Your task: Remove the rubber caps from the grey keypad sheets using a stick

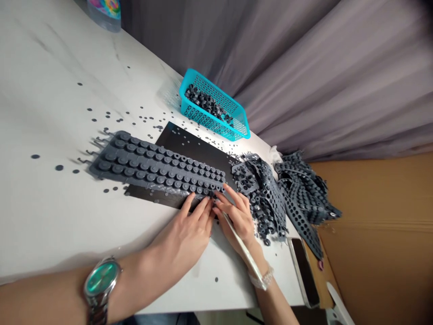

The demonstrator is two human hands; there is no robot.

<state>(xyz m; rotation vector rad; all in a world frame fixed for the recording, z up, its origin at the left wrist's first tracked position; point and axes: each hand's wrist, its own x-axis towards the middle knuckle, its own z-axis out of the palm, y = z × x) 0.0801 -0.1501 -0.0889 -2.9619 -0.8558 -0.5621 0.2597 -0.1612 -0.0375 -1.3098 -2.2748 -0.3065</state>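
Note:
A long dark grey rubber sheet (155,164) with rows of raised round caps lies slantwise over a black mat (199,151). My left hand (189,225), on the wrist with the watch, rests at the sheet's near edge with its fingers spread. Close beside it, my right hand (237,216) holds a thin pale tool (245,253) in a pinch, the tip at the sheet's right end among the fingers. What the tip touches is hidden. Small dark discs lie scattered about the sheet.
Behind the mat stands a turquoise basket (216,128) with small dark rings. Perforated rubber scraps (275,198) and loose rings heap up to the right, with more sheets (301,185) beyond. A phone (304,273) lies at the right edge; a bottle (106,16) stands at the back left.

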